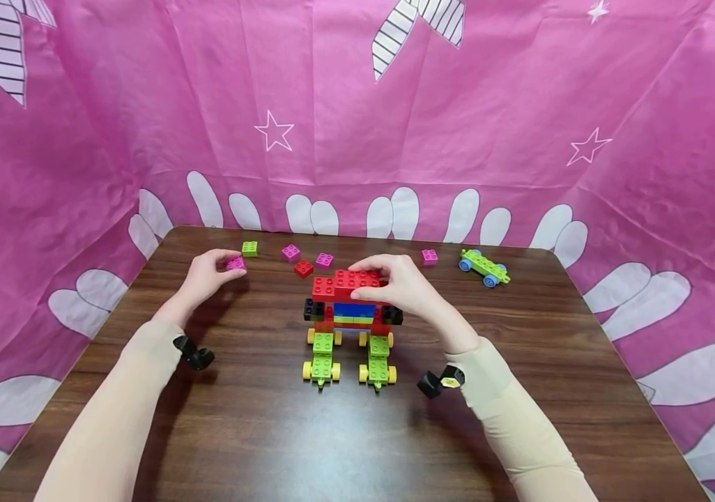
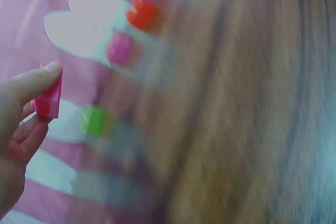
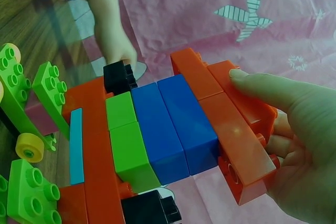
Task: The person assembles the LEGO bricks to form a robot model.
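Note:
My left hand (image 1: 210,275) pinches a small magenta brick (image 2: 49,100) between thumb and fingers, over the far left of the table. At the middle stands a block build with green wheeled bases (image 1: 323,352) below and red, blue, green and black bricks above. Around the red bricks (image 1: 345,280) at its top, my right hand (image 1: 401,282) curls its thumb and fingers. In the right wrist view, the thumb lies on a red brick (image 3: 244,95) and the blue bricks (image 3: 173,124) sit beside the green ones (image 3: 128,140). Black bricks (image 1: 314,309) stick out at both sides.
A green brick (image 1: 249,248) lies just right of my left hand. Farther along the back are magenta bricks (image 1: 291,252) and a red brick (image 1: 303,268). At the back right are another magenta brick (image 1: 429,256) and a green base with blue wheels (image 1: 485,268). Pink cloth (image 1: 345,111) hangs behind.

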Tool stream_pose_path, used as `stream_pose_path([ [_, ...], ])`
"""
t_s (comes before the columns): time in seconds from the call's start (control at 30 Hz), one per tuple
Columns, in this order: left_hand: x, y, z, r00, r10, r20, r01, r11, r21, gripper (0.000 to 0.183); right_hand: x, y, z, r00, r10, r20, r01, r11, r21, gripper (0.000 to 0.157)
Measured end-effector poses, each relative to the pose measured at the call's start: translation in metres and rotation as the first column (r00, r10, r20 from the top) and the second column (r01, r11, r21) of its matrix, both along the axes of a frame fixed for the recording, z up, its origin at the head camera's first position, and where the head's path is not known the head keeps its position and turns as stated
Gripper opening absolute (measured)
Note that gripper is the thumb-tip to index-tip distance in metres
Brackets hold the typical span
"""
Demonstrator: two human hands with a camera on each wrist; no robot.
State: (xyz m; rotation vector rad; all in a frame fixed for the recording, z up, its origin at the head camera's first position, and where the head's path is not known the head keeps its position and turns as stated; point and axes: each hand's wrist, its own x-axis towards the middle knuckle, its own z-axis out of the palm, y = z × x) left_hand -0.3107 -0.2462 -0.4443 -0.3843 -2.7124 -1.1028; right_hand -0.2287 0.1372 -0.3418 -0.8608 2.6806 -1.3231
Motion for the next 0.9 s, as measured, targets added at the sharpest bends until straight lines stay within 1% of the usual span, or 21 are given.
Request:
stream_pose_path([
  [0.13,0.009,0.020,0.021,0.999,-0.028,-0.021,0.029,0.997,0.068,0.044,0.001,0.000,0.000,1.000,0.000,0.004,0.000,1.000,-0.006,0.038],
  [0.23,0.018,0.034,0.036,0.997,-0.054,-0.054,0.058,0.995,0.079,0.043,0.001,0.000,0.000,1.000,-0.003,0.010,0.003,1.000,-0.008,0.038],
  [0.37,0.031,0.048,0.054,0.991,-0.082,-0.109,0.090,0.994,0.068,0.042,0.000,0.000,-0.001,1.000,-0.006,0.005,0.006,1.000,-0.008,0.038],
  [0.53,0.049,0.063,0.073,0.977,-0.119,-0.177,0.133,0.988,0.074,0.041,0.000,0.000,-0.002,1.000,-0.005,0.003,0.005,1.000,-0.014,0.037],
  [0.63,0.058,0.072,0.080,0.961,-0.144,-0.236,0.164,0.984,0.069,0.041,0.000,0.000,-0.002,1.000,-0.003,0.003,0.003,1.000,-0.020,0.037],
  [0.77,0.070,0.082,0.089,0.932,-0.180,-0.315,0.211,0.975,0.068,0.042,0.000,0.000,-0.002,1.000,-0.004,-0.004,0.004,1.000,-0.022,0.037],
  [0.9,0.079,0.091,0.093,0.907,-0.221,-0.358,0.261,0.963,0.069,0.042,0.000,-0.001,-0.002,1.000,-0.007,-0.014,0.007,1.000,-0.020,0.037],
])
